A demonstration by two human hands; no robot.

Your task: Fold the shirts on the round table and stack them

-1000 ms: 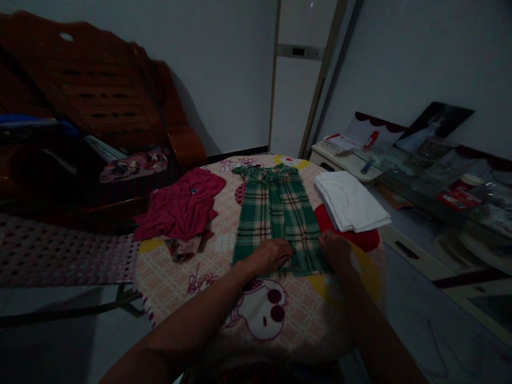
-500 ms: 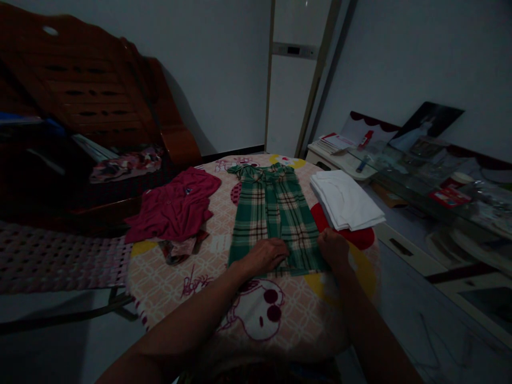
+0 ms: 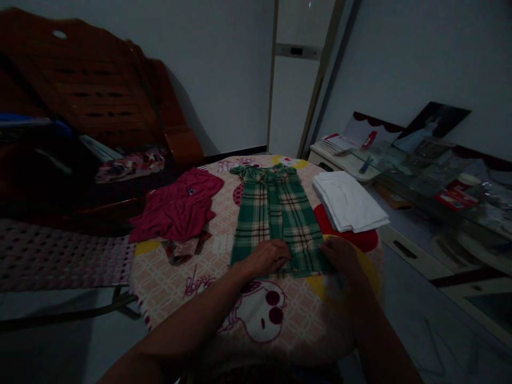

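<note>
A green plaid garment (image 3: 276, 213) lies flat, folded lengthwise, on a round table under a pink cartoon-print cloth (image 3: 224, 298). My left hand (image 3: 266, 257) rests palm down on the garment's near hem, its fingers lying flat. At the hem's right corner sits my right hand (image 3: 340, 255), fingers curled over the edge of the fabric. The room is dim and the fingertips are hard to make out.
A crumpled maroon garment (image 3: 180, 208) lies on the table's left part, over a patterned piece. A folded white cloth (image 3: 348, 202) lies at the right. A wooden bench (image 3: 92, 106) stands at the left, a cluttered glass shelf (image 3: 432, 170) at the right.
My right hand has shifted slightly down along the garment's right corner. The left hand stays on the hem. The view has moved a little.
</note>
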